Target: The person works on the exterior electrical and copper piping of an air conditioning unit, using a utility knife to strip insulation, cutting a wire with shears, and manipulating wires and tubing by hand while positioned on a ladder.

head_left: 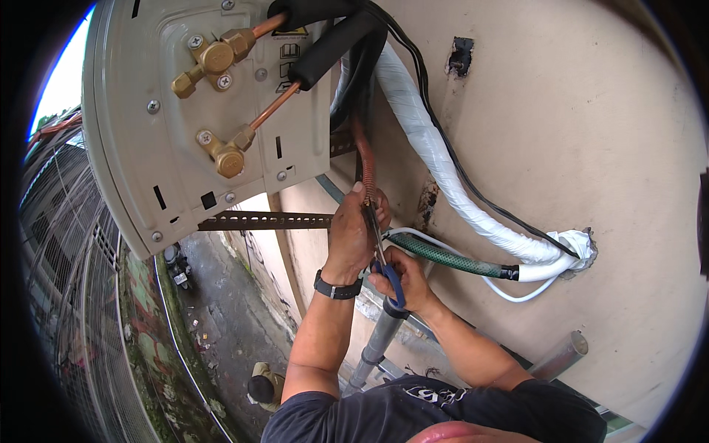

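Note:
My left hand (353,232), with a dark watch (337,286) on its wrist, is closed round the lower end of a reddish-brown corrugated conduit (365,156). My right hand (410,283) grips scissors with blue handles (394,283). Their metal blades (378,240) point up alongside my left fingers, close to the conduit's end. Whether the blades touch the conduit, I cannot tell. A green braided hose (443,255) and a thin white tube (436,241) pass just right of both hands.
An outdoor air-conditioner unit (244,74) with brass valves (218,56) and copper pipes sits upper left on a perforated bracket (273,220). A white-wrapped pipe bundle (450,184) enters the wall (576,170). Grey rails (377,340) stand near me. Far below, an alley holds a motorcycle (177,266) and a person (267,385).

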Tool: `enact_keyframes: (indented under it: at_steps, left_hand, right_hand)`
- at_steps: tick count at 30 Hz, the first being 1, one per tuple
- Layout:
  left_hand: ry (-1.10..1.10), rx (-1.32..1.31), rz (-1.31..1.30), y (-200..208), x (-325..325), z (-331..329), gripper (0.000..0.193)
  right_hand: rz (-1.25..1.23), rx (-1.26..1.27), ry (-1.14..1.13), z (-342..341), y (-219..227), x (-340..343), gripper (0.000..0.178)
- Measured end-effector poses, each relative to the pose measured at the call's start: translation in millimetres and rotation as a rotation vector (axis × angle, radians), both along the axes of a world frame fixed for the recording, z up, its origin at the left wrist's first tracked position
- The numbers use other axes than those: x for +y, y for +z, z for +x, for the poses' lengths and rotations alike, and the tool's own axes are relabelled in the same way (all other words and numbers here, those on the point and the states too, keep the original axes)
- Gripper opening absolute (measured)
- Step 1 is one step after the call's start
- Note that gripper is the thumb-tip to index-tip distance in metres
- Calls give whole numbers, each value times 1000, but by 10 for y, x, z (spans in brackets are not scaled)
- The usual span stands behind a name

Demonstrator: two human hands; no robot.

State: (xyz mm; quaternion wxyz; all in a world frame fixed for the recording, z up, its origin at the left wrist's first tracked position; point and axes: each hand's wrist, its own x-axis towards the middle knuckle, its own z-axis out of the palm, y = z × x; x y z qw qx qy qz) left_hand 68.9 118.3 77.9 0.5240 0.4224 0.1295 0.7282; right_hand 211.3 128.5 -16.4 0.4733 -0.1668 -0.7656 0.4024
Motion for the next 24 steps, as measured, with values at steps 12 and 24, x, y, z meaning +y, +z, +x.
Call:
enact_keyframes:
  at_steps: [12,24]
  left_hand:
    - [-37,55,90,-32,110,-135,48]
    - [-112,-10,10,-15,58,23,46]
  right_hand:
    - [84,-96,-87,7,126,50,32]
    - [-148,-196,57,312,408,-204,33]
